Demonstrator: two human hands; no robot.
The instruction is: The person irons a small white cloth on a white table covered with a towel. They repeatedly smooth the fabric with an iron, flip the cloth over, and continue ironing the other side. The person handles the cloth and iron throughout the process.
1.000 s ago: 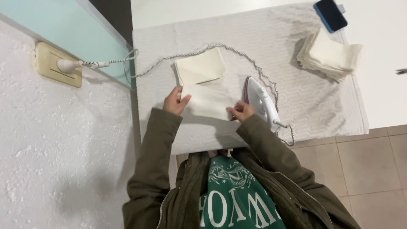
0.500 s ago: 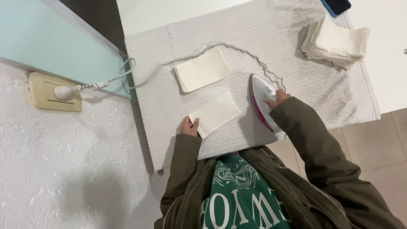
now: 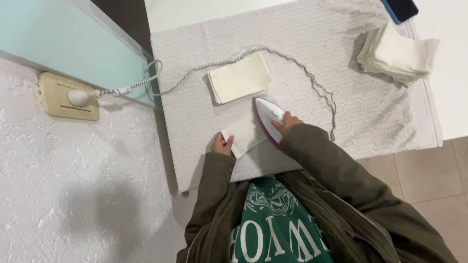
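My right hand (image 3: 286, 122) grips the white and pink iron (image 3: 267, 118), which rests on the right part of a small cream cloth (image 3: 242, 135). The fingers of my left hand (image 3: 222, 145) press flat on the near left corner of that cloth. All of this lies on a white textured towel (image 3: 312, 48) spread over the table. A folded cream cloth (image 3: 239, 78) lies just beyond the iron. The iron's braided cord (image 3: 312, 78) loops across the towel to a plug (image 3: 80, 97) in a wall socket at the left.
A stack of folded cream cloths (image 3: 400, 54) sits at the far right of the towel. A dark phone (image 3: 399, 8) lies at the top right edge. A pale green panel (image 3: 63, 44) and a rough white wall stand on the left. Tiled floor shows at the lower right.
My right hand left the cloth, took hold of the iron and slid it left onto the small cloth. My left hand stayed on the cloth's near corner.
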